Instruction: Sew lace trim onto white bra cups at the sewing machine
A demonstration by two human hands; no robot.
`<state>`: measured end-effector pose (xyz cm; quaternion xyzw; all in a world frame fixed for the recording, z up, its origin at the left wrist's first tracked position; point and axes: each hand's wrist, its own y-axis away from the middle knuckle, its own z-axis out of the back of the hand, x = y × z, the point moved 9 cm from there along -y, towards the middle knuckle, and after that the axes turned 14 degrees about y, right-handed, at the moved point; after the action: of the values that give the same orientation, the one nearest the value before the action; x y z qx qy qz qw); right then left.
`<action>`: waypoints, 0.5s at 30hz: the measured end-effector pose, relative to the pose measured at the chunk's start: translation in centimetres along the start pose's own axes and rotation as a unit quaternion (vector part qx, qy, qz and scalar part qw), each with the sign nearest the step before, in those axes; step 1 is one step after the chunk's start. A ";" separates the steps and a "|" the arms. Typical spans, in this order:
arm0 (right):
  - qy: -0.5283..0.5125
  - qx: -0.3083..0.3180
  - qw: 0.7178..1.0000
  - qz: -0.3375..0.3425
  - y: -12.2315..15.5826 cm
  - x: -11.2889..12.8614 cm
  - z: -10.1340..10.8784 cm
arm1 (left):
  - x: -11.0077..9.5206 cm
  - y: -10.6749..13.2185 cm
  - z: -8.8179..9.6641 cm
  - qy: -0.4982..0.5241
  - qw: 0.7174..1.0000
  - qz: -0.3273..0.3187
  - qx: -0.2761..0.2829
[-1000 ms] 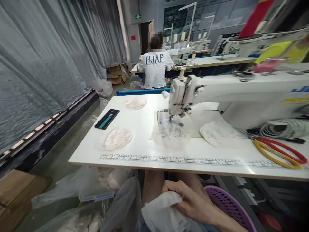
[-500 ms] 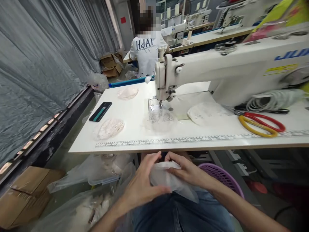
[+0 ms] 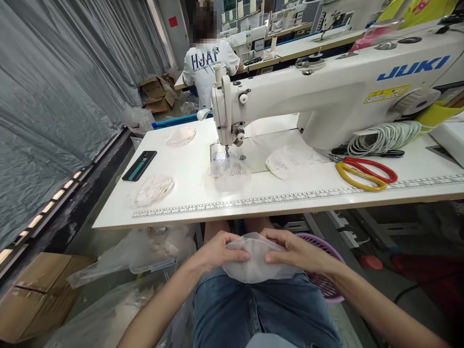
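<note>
Over my lap, a sheer white fabric cup (image 3: 253, 268) is stretched between both hands. My left hand (image 3: 223, 251) pinches its left side, thumb on top and fingers beneath. On the other side my right hand (image 3: 290, 251) grips it the same way, thumb pressing near the middle. In front, on the sewing table, a lace piece (image 3: 230, 174) lies at the needle of the white sewing machine (image 3: 268, 101). Another white lace piece (image 3: 290, 162) rests right of the needle, and two pale lace cups, a near one (image 3: 154, 191) and a far one (image 3: 181, 136), lie on the left.
Scissors (image 3: 366, 174) with red and yellow handles lie on the right beside a coiled white cable (image 3: 386, 137). A dark phone (image 3: 139, 166) sits at the left. Below are a purple basket (image 3: 326, 285), plastic bags (image 3: 145, 251) and a cardboard box (image 3: 36, 295). A co-worker (image 3: 207, 63) sits ahead.
My left hand, spread open beside the cup before, has closed on its left side. The cup is now turned and spread flat between both hands. The view has shifted slightly to the right.
</note>
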<state>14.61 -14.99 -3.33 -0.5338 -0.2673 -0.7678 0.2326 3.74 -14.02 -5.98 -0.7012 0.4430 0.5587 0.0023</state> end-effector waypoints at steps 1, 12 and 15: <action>0.010 -0.011 1.000 -0.004 0.0 -0.2 0.1 | 0.1 -0.2 -0.1 0.001 1.000 -0.001 0.002; 0.078 -0.067 0.994 -0.029 1.4 -0.8 1.0 | 0.2 -1.2 -0.8 -0.043 0.999 -0.004 -0.016; 0.109 -0.089 0.990 -0.030 1.6 -0.8 1.1 | 0.1 -1.4 -1.1 -0.069 0.997 -0.009 -0.024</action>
<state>16.69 -15.36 -3.51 -0.4571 -0.1873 -0.8488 0.1885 5.45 -13.75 -6.35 -0.6651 0.4218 0.6159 0.0208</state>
